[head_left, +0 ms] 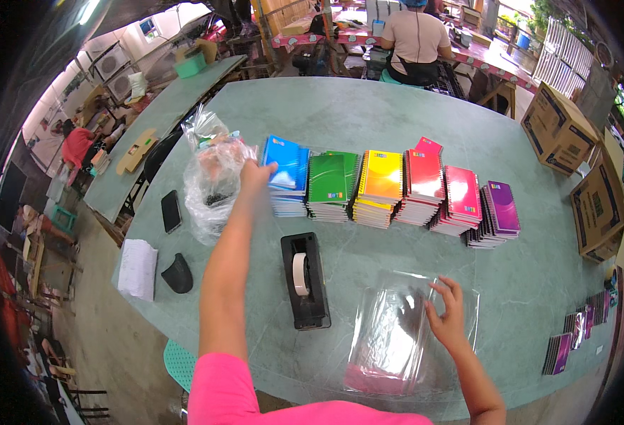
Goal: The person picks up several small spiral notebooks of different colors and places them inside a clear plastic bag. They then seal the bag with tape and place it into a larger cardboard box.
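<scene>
My left hand (255,173) reaches far forward, between a crumpled clear plastic bag (209,195) and a stack of blue spiral notebooks (285,164). Its thumb points toward the blue covers; the other fingers are blurred, so its grip is unclear. My right hand (448,315) hovers low over flat clear plastic sleeves (386,340), fingers curved and apart, touching or just above their right part. To the right of the blue stack stand stacks of green notebooks (331,177), yellow notebooks (381,173), red notebooks (425,176) and purple notebooks (501,205).
A black tape dispenser (306,283) stands mid-table. A phone (171,211), a black curved object (176,274) and a white paper bundle (138,269) lie left. Cardboard boxes (559,127) and more purple notebooks (557,354) sit along the right. A person (416,39) sits beyond the table.
</scene>
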